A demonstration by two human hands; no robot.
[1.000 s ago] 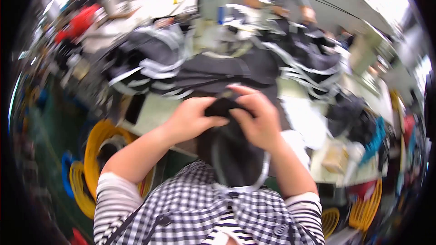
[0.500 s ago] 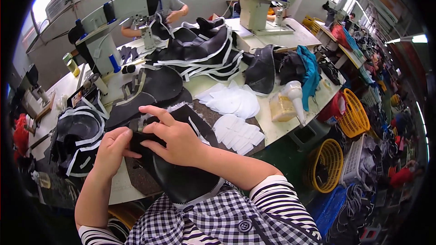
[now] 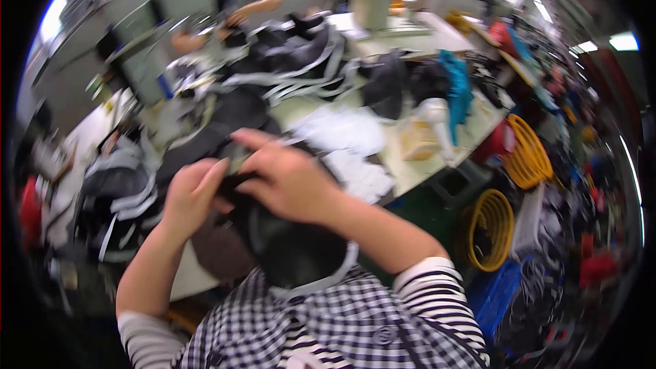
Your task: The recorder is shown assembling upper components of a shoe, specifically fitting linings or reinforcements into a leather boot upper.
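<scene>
A black leather piece with a pale strip along its lower edge hangs in front of my apron. My left hand pinches its upper left edge between thumb and fingers. Right beside it, my right hand grips the same edge, thumb below and fingers above, index finger reaching left. Motion blurs the spot where the fingertips meet. Beyond the hands lie dark flat pieces. White cut pieces are spread to the right of them.
Black pieces with white trim are heaped at the back, and more lie at left. A glue bottle stands near the table's right edge, by a teal cloth. Yellow baskets stand right. A co-worker sits across.
The view has shifted and blurred. Both hands and the leather piece appear slightly farther right, still gripped. The co-worker's arm has moved and their head is now mostly out of view.
</scene>
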